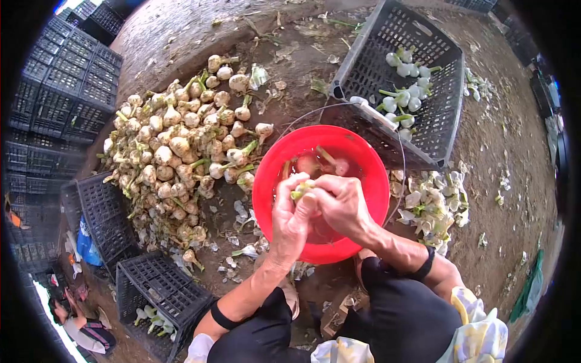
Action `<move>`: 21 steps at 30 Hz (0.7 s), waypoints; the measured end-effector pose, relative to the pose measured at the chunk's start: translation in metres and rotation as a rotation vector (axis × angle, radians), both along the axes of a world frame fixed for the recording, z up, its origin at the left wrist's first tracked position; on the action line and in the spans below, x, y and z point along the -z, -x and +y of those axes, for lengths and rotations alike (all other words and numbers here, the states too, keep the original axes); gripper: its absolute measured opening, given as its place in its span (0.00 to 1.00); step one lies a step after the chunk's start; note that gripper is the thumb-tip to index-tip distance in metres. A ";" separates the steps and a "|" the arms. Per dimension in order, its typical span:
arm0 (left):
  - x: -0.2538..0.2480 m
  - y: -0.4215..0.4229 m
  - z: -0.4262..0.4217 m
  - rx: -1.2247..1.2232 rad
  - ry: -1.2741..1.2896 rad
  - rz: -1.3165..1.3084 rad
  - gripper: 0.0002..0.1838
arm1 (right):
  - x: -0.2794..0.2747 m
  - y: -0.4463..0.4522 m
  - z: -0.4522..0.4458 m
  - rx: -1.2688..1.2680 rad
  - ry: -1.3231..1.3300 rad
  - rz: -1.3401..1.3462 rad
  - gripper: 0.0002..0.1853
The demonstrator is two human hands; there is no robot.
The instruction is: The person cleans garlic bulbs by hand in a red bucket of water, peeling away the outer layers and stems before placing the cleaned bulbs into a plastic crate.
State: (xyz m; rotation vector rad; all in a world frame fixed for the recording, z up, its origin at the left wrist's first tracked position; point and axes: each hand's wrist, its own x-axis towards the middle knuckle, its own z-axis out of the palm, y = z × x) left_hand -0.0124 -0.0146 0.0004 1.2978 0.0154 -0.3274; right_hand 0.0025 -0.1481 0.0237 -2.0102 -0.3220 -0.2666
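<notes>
Over a red bucket [261, 199] of cloudy water, my left hand [292, 213] and my right hand [340, 204] come together, fingers closed on a garlic bulb [301, 191]. Only its yellow-green stem end shows; my fingers cover the rest. Below them, more garlic bulbs [341, 166] sit in the water. A wire handle [402, 145] with a pale grip arches over the bucket's far side. To the left lies a big heap of unpeeled, soil-stained garlic bulbs [180, 145]. Clean white bulbs [413, 91] with short green stems rest in a black crate [396, 36] at the upper right.
Discarded skins [433, 209] lie in a pile right of the bucket. Another black crate [163, 281], holding some white bulbs [154, 320], stands at lower left. Stacked black crates [66, 78] line the left side. A person [82, 320] sits at the far lower left.
</notes>
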 end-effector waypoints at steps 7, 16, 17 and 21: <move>-0.003 -0.011 0.002 -0.250 0.377 0.181 0.06 | 0.002 -0.005 -0.012 -0.004 -0.854 0.828 0.09; -0.004 -0.025 0.035 -0.100 0.615 0.379 0.16 | -0.008 -0.013 -0.050 -0.184 -0.735 0.755 0.06; -0.002 -0.025 0.033 -0.077 0.538 0.360 0.17 | -0.019 -0.012 -0.038 -0.092 -0.562 0.871 0.05; -0.010 -0.020 0.020 -0.024 0.075 0.103 0.16 | -0.027 -0.010 -0.015 -0.130 -0.091 0.630 0.10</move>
